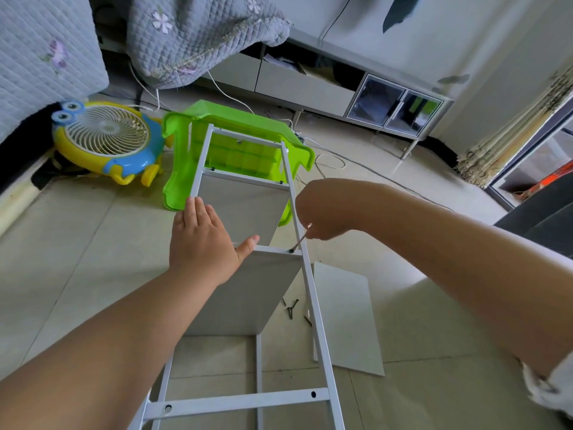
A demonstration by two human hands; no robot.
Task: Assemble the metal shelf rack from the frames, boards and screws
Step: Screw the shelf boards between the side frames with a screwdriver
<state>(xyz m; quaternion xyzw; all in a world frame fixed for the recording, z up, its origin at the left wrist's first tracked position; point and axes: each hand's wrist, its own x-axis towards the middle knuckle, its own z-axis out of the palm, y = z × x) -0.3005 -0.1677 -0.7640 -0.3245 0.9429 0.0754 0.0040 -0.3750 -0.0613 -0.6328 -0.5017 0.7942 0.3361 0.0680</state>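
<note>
The white metal frame [313, 305] lies out in front of me, its long axis running away from my body toward the green plastic stool [238, 150] that props its far end; a white board [248, 290] stands on edge beneath its middle crossbar, dropping toward the floor tiles; my left hand [201, 240] lies spread and flat over the left side of that joint, fingers straight, thumb stretched along the board's top edge, pressing it steady; my right hand [322, 209] is curled around a thin tool [300, 242], its handle hidden in my fist, so I cannot tell what kind of driver it is; the shaft slants down and to the left, and its tip meets a dark screw [291, 251] seated at the right end of the crossbar, just inside the right rail; the screw sits below and slightly left of my right hand, which is the nearer one by far, so I judge that the turning falls to it while the left only braces; several loose screws [293, 307] lie on the floor beside the rail, near a spare board [344, 318] lying flat; the nearest crossbar shows two open holes, so more fixing remains.
</note>
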